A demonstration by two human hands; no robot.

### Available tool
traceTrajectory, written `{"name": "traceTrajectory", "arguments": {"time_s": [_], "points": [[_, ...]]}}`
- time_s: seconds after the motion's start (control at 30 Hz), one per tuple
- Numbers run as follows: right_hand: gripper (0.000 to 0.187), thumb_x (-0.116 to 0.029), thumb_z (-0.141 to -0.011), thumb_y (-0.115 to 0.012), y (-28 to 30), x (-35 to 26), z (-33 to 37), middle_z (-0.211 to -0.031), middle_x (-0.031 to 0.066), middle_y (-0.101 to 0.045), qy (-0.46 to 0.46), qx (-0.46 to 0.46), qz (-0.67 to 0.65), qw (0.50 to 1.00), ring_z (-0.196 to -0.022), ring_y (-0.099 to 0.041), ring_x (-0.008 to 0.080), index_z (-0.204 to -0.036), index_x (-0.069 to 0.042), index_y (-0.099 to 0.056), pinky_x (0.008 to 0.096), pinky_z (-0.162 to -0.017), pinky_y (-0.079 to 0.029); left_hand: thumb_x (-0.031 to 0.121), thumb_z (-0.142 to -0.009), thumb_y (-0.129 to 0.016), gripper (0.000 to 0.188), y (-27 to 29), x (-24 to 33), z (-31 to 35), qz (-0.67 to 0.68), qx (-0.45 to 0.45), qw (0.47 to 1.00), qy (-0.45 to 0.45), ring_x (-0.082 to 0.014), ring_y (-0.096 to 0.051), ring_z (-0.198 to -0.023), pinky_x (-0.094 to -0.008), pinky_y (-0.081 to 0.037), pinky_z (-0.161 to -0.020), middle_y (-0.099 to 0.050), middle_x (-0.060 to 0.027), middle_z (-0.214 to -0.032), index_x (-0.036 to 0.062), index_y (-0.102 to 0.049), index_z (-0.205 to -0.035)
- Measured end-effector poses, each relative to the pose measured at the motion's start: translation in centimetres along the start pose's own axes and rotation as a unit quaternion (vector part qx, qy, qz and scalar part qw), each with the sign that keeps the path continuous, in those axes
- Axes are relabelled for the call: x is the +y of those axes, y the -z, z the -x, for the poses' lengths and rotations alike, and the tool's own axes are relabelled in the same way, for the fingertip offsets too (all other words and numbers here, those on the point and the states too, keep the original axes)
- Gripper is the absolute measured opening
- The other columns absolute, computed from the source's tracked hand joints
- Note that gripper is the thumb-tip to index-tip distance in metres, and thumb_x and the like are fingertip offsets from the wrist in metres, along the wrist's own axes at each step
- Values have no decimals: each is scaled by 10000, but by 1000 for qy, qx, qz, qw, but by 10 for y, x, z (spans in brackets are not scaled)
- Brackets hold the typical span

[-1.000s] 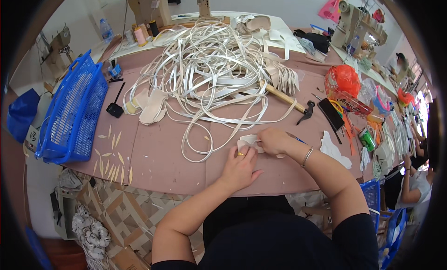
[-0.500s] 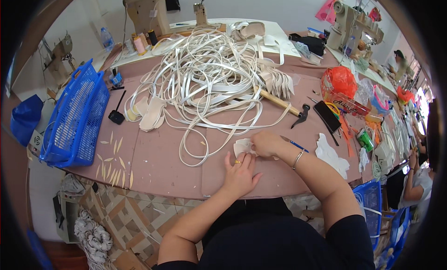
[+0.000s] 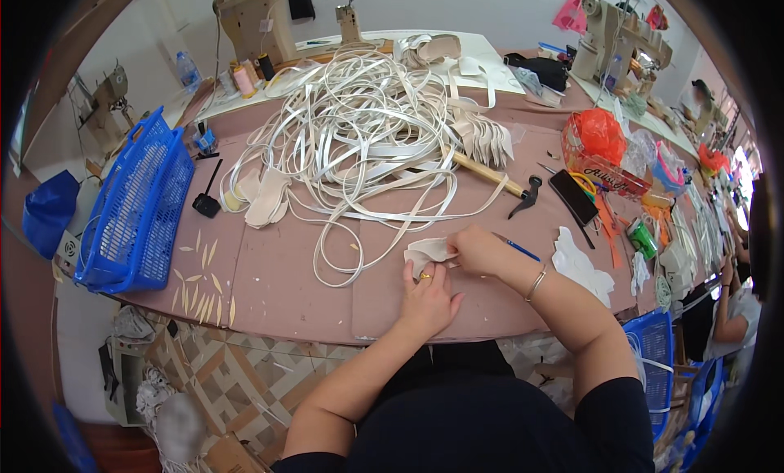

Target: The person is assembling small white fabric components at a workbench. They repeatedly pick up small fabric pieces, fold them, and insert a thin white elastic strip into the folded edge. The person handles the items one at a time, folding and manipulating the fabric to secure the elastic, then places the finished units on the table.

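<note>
A small beige piece of leather-like material (image 3: 426, 251) lies curled on the near middle of the table. My left hand (image 3: 429, 300), with a ring on one finger, holds its near edge, thumb out to the side. At the piece's right edge, my right hand (image 3: 480, 251) pinches it between closed fingers, and the fingertips are partly hidden. Just beyond the right wrist rests a thin blue-handled tool (image 3: 521, 248); its kind is unclear. Farther off lies a hammer (image 3: 494, 175) with a wooden handle and black head.
A big tangle of white and beige straps (image 3: 367, 138) covers the table's middle. Stacked beige pieces (image 3: 483, 138) lie beside it. A blue basket (image 3: 135, 208) stands left, near slim pale scraps (image 3: 198, 293). On the right are a phone (image 3: 573, 197), white scrap (image 3: 581, 269) and green can (image 3: 643, 239).
The beige piece has been opened out and its right part raised. My right hand has shifted slightly right and away from me, while my left hand has moved a little.
</note>
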State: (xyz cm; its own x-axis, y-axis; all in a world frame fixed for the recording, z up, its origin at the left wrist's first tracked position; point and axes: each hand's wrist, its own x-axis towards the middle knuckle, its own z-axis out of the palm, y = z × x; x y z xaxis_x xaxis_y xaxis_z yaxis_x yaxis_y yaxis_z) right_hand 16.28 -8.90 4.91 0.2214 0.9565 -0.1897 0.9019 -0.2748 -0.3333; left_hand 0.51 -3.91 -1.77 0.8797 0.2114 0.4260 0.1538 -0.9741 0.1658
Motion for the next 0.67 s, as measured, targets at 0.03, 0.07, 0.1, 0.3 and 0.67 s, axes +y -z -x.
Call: {"name": "traceTrajectory", "arguments": {"time_s": [0.03,0.07,0.1,0.3,0.67], "points": [[187,-137,-749,-605,-1,3,-1,-801,177,-627,-6,9,22,1000,-781,-610,325,-905,-35,-595,396,-699,-479,372,-745,-603,532,0,0,-1,0,4,1000,-2,-215,-445,-1048,-547,-197,-964,-477,-95,-1033,-33,-533,-1084],[186,-149,-756,-599,-4,5,-2,-807,185,-623,-13,9,26,1000,-791,-604,338,-899,-30,-591,407,-706,-475,373,-748,-601,532,0,0,-2,1,8,1000,-4,-214,-445,-1048,-545,-197,-965,-477,-96,-1037,-31,-531,-1087],[188,-162,-764,-593,-7,6,-4,-814,193,-620,-19,8,29,999,-801,-598,350,-893,-25,-587,418,-712,-471,384,-748,-600,544,1,0,-2,-2,9,1000,-2,-212,-445,-1048,-543,-199,-964,-478,-94,-1042,-29,-528,-1094],[229,-214,-813,-543,-15,16,-13,-832,221,-609,-37,4,30,999,-820,-583,382,-894,-1,-569,448,-739,-455,483,-722,-596,648,8,2,-1,16,11,1000,3,-203,-439,-1055,-537,-207,-956,-479,-82,-1060,-17,-514,-1126],[305,-242,-824,-547,-10,13,-17,-910,216,-606,-42,-25,26,998,-888,-572,376,-1032,-20,-564,451,-769,-450,566,-700,-566,737,0,10,-10,-62,-22,998,14,-228,-373,-1124,-580,-125,-998,-454,-89,-1140,-20,-512,-1144]]}}
